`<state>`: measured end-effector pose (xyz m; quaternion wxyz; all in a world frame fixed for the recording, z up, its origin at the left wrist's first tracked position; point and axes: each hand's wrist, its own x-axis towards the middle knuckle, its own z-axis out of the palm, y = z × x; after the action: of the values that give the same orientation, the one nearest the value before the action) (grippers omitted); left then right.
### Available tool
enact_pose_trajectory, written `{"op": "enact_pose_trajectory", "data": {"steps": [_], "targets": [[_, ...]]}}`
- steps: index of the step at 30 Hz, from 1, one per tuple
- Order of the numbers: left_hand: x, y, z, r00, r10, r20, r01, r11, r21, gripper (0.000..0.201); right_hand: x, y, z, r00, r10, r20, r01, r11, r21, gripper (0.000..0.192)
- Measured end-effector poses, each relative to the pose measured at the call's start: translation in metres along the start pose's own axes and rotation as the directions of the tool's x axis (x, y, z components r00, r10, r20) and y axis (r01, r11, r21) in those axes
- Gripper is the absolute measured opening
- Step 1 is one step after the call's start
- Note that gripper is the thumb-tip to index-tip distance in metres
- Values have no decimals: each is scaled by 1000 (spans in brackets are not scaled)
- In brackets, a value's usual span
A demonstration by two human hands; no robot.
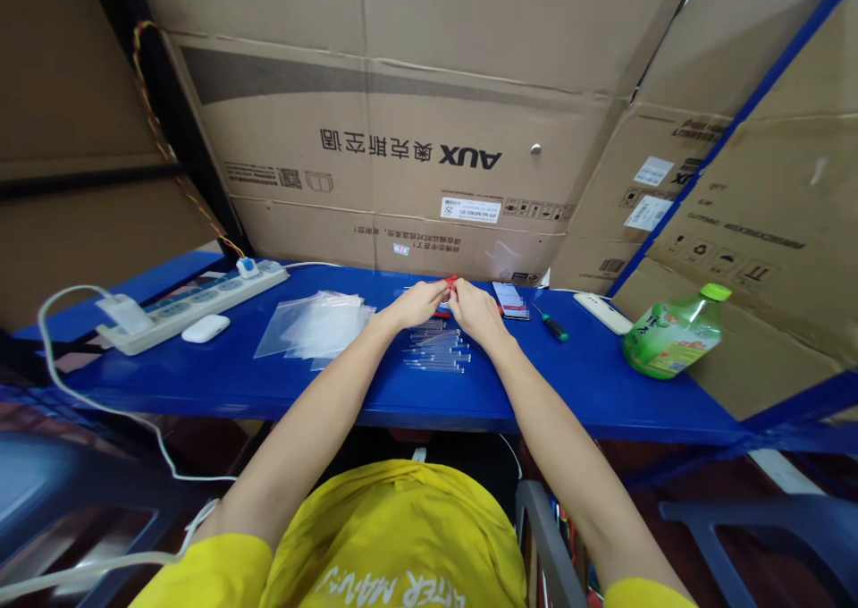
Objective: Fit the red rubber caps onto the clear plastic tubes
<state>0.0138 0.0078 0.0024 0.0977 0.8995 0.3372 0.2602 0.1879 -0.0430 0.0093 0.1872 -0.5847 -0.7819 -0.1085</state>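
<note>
My left hand (419,304) and my right hand (473,310) meet at the middle of the blue table, fingers curled and fingertips pressed together. A bit of red (451,281) shows at the fingertips; its kind is hidden by my fingers, and I cannot tell whether it is held or lies behind them. Just below my hands lies a loose pile of thin clear tubes (437,350), mostly side by side. Left of my left hand, clear plastic bags (322,324) overlap in a flat stack. Close to my right hand lies a phone (510,300) with its screen lit.
Right of the phone are a green-and-black screwdriver (555,327), a white flat device (603,312) and a green bottle (674,333). At left lie a white earbud case (206,328) and a power strip (194,308) with cables. A cardboard wall (416,80) closes off the back.
</note>
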Motion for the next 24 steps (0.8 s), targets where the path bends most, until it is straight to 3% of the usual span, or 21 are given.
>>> {"op": "enact_pose_trajectory", "data": {"steps": [5, 16, 24], "targets": [[1, 1, 0, 1000, 20, -24, -19, 999, 27, 34, 1, 1, 3, 1000, 26, -11, -26, 1000, 0, 26], [2, 6, -3, 999, 33, -30, -36, 996, -82, 36, 6, 3, 12, 998, 33, -58, -26, 993, 119, 18], [0, 3, -9, 998, -45, -31, 40, 987, -156, 42, 11, -2, 23, 991, 77, -112, -46, 964, 262, 22]]}}
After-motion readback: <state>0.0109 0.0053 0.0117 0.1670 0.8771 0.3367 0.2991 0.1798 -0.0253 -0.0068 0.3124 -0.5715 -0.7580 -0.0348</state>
